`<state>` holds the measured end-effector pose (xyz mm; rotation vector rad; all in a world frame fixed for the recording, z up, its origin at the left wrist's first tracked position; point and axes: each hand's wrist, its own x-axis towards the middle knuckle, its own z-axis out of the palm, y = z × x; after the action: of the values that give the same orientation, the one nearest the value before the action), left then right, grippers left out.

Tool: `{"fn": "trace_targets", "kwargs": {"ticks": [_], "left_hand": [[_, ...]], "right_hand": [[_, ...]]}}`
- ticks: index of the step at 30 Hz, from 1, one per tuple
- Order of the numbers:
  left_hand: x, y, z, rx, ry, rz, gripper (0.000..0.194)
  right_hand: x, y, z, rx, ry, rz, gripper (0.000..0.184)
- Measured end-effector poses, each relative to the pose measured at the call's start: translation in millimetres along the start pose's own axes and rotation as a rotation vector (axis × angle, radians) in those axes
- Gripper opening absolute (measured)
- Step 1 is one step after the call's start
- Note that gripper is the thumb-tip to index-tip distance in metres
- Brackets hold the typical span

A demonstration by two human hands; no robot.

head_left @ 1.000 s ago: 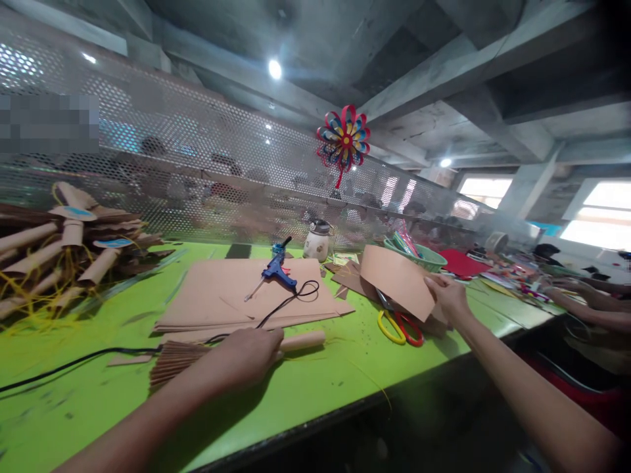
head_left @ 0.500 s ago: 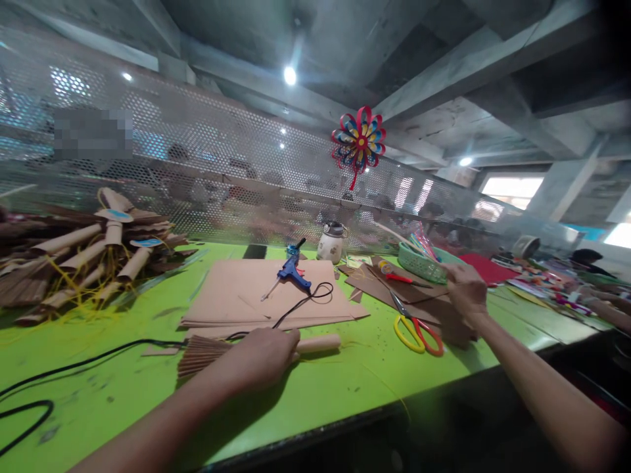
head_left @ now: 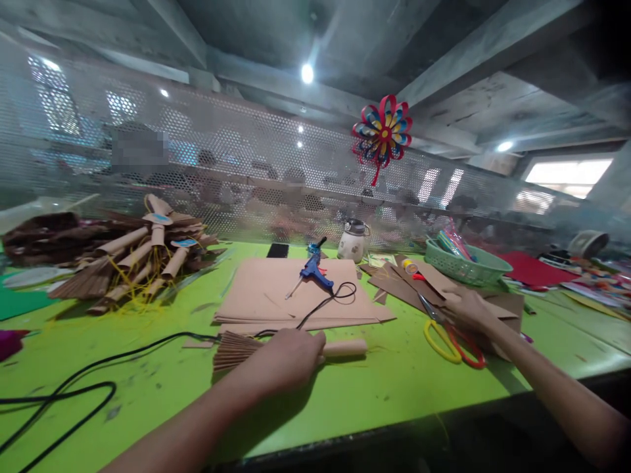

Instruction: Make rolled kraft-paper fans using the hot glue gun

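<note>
Before the glue gun (head_left: pixel 315 271), left hand (head_left: pixel 296 355) clasps paper broom (head_left: pixel 235 351), handle (head_left: pixel 349 348) rightward; right of gun, right hand (head_left: pixel 467 309) (finger grip unclear) at cardboard (head_left: pixel 438 281).

Hands (head_left: pixel 294 358) apart, pleated paper (head_left: pixel 233 352) held (left)

Head camera: on the wearer's head, facing forward and down
Green table (head_left: pixel 394 397): just below, seen at a slant
Left hand (head_left: pixel 294 357), right hand (head_left: pixel 469 309): close, in the lower half
Perforated screen (head_left: pixel 236 157): ahead, farther off
Ceiling (head_left: pixel 355 39): across the top
</note>
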<state>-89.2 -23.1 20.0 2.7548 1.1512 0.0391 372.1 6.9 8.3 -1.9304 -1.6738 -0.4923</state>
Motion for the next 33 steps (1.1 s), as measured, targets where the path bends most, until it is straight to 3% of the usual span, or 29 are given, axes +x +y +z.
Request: {"fn": "trace_targets", "kwargs": {"ticks": [4, 10, 14, 33], "left_hand": [[1, 0, 2.4, 0.005, -0.005, 0.011, 0.03], [1, -1, 4.0, 0.012, -0.012, 0.013, 0.03], [2, -1, 3.9, 0.021, -0.016, 0.014, 0.031], [4, 5, -2.9, 0.029, -0.057, -0.028, 0.032]], "right_hand": [[15, -58, 5, 0.069, -0.178, -0.168, 0.029], [15, -160, 37, 0.195, -0.414, -0.44, 0.024], [3, -197, 54, 0.259, -0.461, -0.514, 0.021], [-11, -185, 56, 0.455, -0.507, -0.487, 0.024]]}}
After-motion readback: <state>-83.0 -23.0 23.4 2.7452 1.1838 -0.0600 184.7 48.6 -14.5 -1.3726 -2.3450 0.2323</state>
